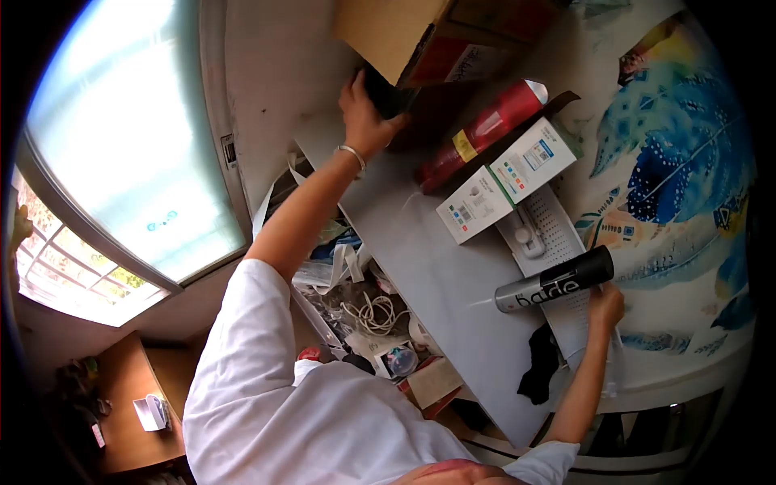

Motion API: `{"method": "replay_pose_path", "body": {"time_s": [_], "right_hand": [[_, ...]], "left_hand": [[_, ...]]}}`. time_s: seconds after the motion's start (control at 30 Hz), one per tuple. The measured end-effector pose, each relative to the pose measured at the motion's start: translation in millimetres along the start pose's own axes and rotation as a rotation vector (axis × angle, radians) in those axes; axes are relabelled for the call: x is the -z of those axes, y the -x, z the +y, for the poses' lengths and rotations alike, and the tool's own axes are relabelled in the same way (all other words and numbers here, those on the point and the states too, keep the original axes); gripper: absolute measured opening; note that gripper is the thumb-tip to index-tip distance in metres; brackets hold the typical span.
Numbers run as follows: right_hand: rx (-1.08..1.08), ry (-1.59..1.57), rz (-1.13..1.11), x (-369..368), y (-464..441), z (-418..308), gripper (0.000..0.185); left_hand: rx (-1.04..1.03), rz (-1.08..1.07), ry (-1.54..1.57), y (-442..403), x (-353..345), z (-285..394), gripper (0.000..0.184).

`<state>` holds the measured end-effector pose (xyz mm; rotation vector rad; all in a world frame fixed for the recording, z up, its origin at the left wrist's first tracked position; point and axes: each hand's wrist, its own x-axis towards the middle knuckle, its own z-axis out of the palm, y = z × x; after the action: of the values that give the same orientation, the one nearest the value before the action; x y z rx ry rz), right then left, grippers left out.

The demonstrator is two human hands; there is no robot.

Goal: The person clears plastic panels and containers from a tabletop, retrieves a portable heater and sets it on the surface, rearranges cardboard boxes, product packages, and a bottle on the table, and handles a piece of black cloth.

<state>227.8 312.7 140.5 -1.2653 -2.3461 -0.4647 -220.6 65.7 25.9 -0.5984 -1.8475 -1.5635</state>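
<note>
My left hand [368, 120], with a bracelet at the wrist, reaches to the far end of the desk. Its fingers and thumb are set around a dark object [390, 93] below the flap of a cardboard box [453, 40]; its kind is unclear. My right hand [606, 309] is closed at the outer side of a white perforated basket [558, 230], beside the black cap of a spray can [550, 280]. What its fingers grip is hidden. The silver and black can appears to stand on the desk. A black cloth-like item [539, 365] lies close by.
On the grey desk [420, 267] stand a red bottle [493, 125] and white printed boxes [505, 179]. An open drawer [368, 311] holds cables and clutter along the near edge. Left are a frosted window [137, 137] and a wooden surface [133, 412]; a patterned cloth [663, 178] hangs right.
</note>
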Motion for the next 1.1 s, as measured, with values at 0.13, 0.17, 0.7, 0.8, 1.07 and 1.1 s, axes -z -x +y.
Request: {"method": "replay_pose_path", "body": {"time_s": [0.13,0.17,0.7,0.8,1.07,1.1], "right_hand": [[-0.014,0.027,0.019,-15.8,-8.4,5.2,0.021],[-0.031,0.023,0.018,-18.4,-9.5,6.1,0.021],[-0.098,-0.246,0.063,-67.4,-23.3,41.1,0.029],[-0.16,-0.609,0.066,-103.4,-40.3,73.9,0.032],[-0.276,-1.082,0.102,-115.1,-44.0,77.6,0.036],[-0.276,-1.098,0.113,-115.4,-43.1,76.7,0.035]], "left_hand": [[0.018,-0.164,0.112,-25.7,-10.5,-15.3,0.126],[0.03,-0.167,0.132,-30.1,-15.9,-23.3,0.127],[0.092,-0.24,0.063,-29.0,-12.0,-37.2,0.132],[0.087,-0.238,0.029,-30.1,-10.5,-38.6,0.129],[0.042,-0.223,-0.044,-31.8,-8.5,-39.4,0.123],[0.044,-0.223,-0.039,-31.8,-8.4,-38.0,0.123]]}}
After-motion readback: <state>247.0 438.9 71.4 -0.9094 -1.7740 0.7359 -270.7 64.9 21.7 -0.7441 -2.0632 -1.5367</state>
